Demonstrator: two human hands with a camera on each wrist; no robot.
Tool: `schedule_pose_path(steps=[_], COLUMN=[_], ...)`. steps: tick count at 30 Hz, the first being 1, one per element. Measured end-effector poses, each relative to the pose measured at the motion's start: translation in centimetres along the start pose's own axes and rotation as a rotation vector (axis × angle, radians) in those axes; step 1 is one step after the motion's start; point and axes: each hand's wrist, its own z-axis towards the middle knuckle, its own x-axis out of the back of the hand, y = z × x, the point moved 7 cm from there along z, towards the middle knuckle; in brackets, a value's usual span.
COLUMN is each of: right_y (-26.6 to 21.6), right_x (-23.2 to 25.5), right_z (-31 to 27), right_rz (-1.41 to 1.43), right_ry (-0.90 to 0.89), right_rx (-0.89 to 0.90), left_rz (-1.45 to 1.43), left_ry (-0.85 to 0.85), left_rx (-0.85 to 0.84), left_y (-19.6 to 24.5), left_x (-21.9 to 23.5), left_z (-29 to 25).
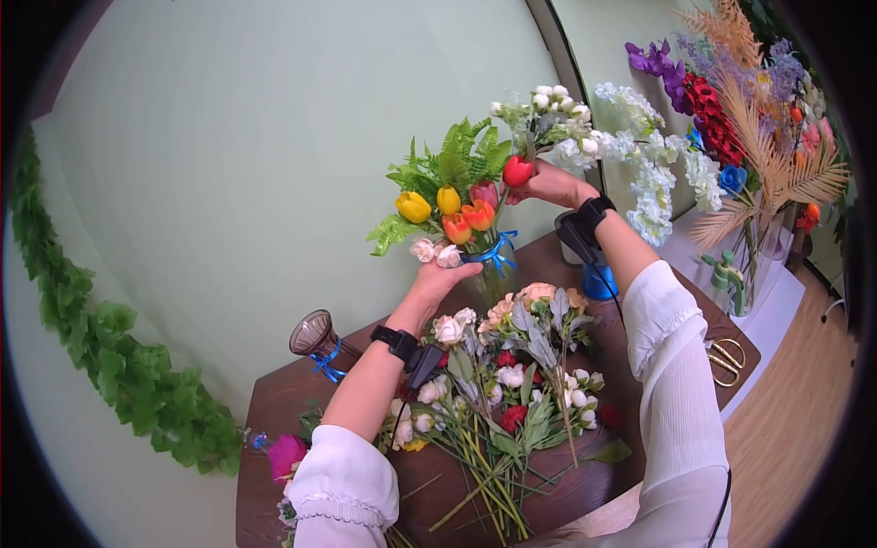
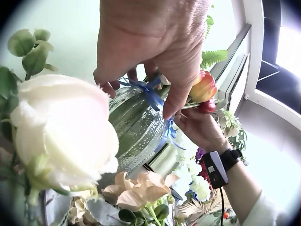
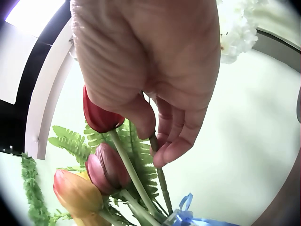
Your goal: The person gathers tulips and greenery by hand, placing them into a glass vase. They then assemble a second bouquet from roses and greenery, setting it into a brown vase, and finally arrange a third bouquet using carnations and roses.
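Note:
My left hand (image 1: 437,290) grips the neck of a clear ribbed glass vase (image 2: 129,129), thumb and fingers around it by a blue ribbon bow (image 1: 498,254). In the vase stand green fern leaves (image 1: 466,151), yellow tulips (image 1: 413,207), orange tulips (image 1: 478,216) and a red tulip (image 1: 518,171). Small pale pink flowers (image 1: 437,252) show at the left hand. My right hand (image 1: 553,185) is above the vase's right side, pinching a brown-green stem (image 3: 162,181) between thumb and fingers. White budded flowers (image 1: 553,105) rise just above that hand. The stem's lower end is hidden behind the ribbon.
Loose flowers and cut stems (image 1: 493,466) cover the front of the brown table (image 1: 420,498). A smoky vase (image 1: 315,336) stands left, gold-handled scissors (image 1: 726,361) lie right. Behind are a green spray bottle (image 1: 726,279) and a tall vase of mixed flowers (image 1: 767,237).

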Motion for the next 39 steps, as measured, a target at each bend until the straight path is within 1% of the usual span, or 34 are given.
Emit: schedule_pose_path(steps=[2, 3, 5, 7, 9, 10, 12, 14, 16, 17, 19, 20, 22, 23, 25, 26, 28, 29, 30, 31, 32, 33, 36, 38, 39], right_y=[-0.3, -0.6, -0.8, -0.7, -0.6, -0.7, 0.2, 0.9, 0.1, 0.0, -0.8, -1.2, -1.2, -1.1, -1.1, -0.8, -0.9, -0.6, -0.3, -0.3, 0.0, 0.1, 0.5, 0.3, 1.3], right_x=[0.1, -0.1, 0.0, 0.3, -0.3, -0.5, -1.2, -1.4, -2.2, -2.3, -2.9, -3.1, -2.6, -2.6, -2.4, -2.3, -2.0, -2.2, -2.1, -2.1, -2.5, -2.9, -3.4, -3.3, -3.2], right_z=[0.4, 0.5, 0.6, 0.9, 1.1, 1.1, 1.1, 1.5, 1.7, 1.7, 1.3, 1.4, 1.7, 1.7, 2.2, 2.3, 2.3, 2.4, 2.5, 2.5, 2.6, 2.5, 2.6, 2.0, 2.2], right_rz=[-0.022, -0.034, -0.058, -0.081, -0.046, -0.045, 0.021, 0.039, 0.116, 0.113, 0.138, 0.137, -0.038, -0.04, -0.06, -0.063, -0.134, -0.136, -0.093, -0.051, -0.052, -0.047, -0.056, -0.093, -0.095], right_ry=[-0.012, -0.051, -0.037, -0.02, -0.086, -0.085, -0.139, -0.143, -0.172, -0.173, -0.197, -0.198, -0.166, -0.165, -0.152, -0.154, -0.108, -0.11, -0.061, -0.011, -0.013, 0.004, 0.048, 0.151, 0.153], right_rx=[-0.036, -0.033, -0.055, -0.075, -0.098, -0.099, -0.214, -0.246, -0.139, -0.136, -0.111, -0.115, -0.141, -0.144, -0.067, -0.069, 0.021, 0.025, 0.066, 0.108, 0.109, 0.131, 0.16, 0.112, 0.11], left_rz=[0.0, -0.022, -0.044, -0.128, -0.162, -0.197, -0.244, -0.29, -0.191, -0.19, 0.073, 0.07, 0.394, 0.391, 0.719, 0.716, 0.397, 0.523, 0.525, 0.67, 0.811, 0.808, 0.636, 0.52, 0.463], left_ry=[0.002, 0.003, 0.002, -0.089, -0.088, -0.083, -0.086, -0.088, -0.112, -0.112, -0.246, -0.245, -0.401, -0.403, -0.414, -0.412, -0.181, -0.131, -0.127, -0.251, -0.376, -0.374, -0.351, -0.336, -0.329], left_rx=[0.009, 0.02, 0.03, -0.023, -0.009, 0.005, 0.023, 0.038, 0.082, 0.077, 0.133, 0.134, 0.096, 0.096, -0.007, -0.008, 0.182, 0.153, 0.151, -0.014, -0.181, -0.18, -0.158, -0.148, -0.141], left_y=[0.1, -0.3, -0.9, -1.1, -1.4, -1.7, -1.3, -0.5, -0.7, -0.6, -0.9, -0.7, -0.1, -0.1, 0.2, -0.1, 0.4, -0.1, -1.2, -1.4, -1.7, -1.8, -1.3, -1.7, -1.9], left_x=[0.1, 0.2, 0.6, 0.9, 2.3, 3.0, 3.8, 4.3, 5.2, 5.6, 5.1, 5.4, 5.0, 5.3, 5.9, 6.0, 6.7, 7.3, 7.8, 7.1, 6.5, 6.6, 3.8, 4.3, 4.6], left_z=[0.0, 0.2, 0.4, 0.6, 1.2, 1.5, 1.4, 1.6, 2.3, 2.6, 2.6, 2.6, 2.2, 2.3, 2.9, 3.0, 2.7, 3.3, 4.0, 4.6, 4.8, 4.9, 7.7, 6.9, 6.3])
